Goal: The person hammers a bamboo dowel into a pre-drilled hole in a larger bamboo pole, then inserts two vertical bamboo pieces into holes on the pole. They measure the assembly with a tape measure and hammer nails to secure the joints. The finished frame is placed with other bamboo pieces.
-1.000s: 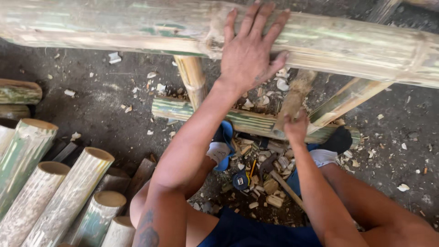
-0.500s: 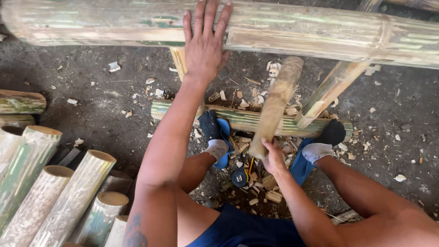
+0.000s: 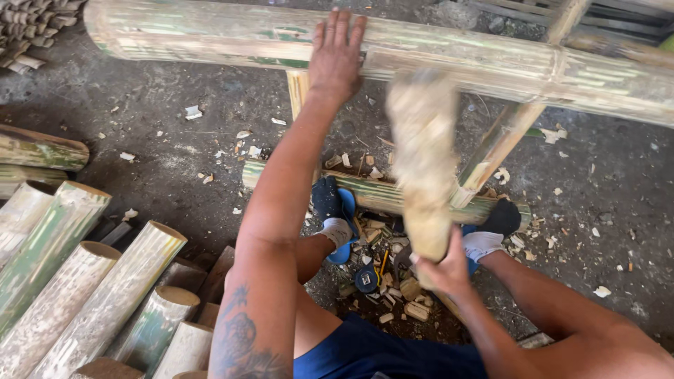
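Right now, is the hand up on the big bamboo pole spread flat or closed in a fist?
Spread flat: the left hand lies palm down on the bamboo pole, fingers stretched out.

Soft, even daylight lit the scene, with faint shadows and no glare. The wooden club (image 3: 423,165) was smeared by motion blur; the bamboo pole (image 3: 210,35) and ground stayed reasonably sharp.

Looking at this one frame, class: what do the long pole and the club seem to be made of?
Long pole under the left hand: bamboo, by its node ring and its dull, streaked green-and-tan skin. Club in the right hand: probably wood or bamboo, pale tan and rough-looking, but it is too blurred to be sure.
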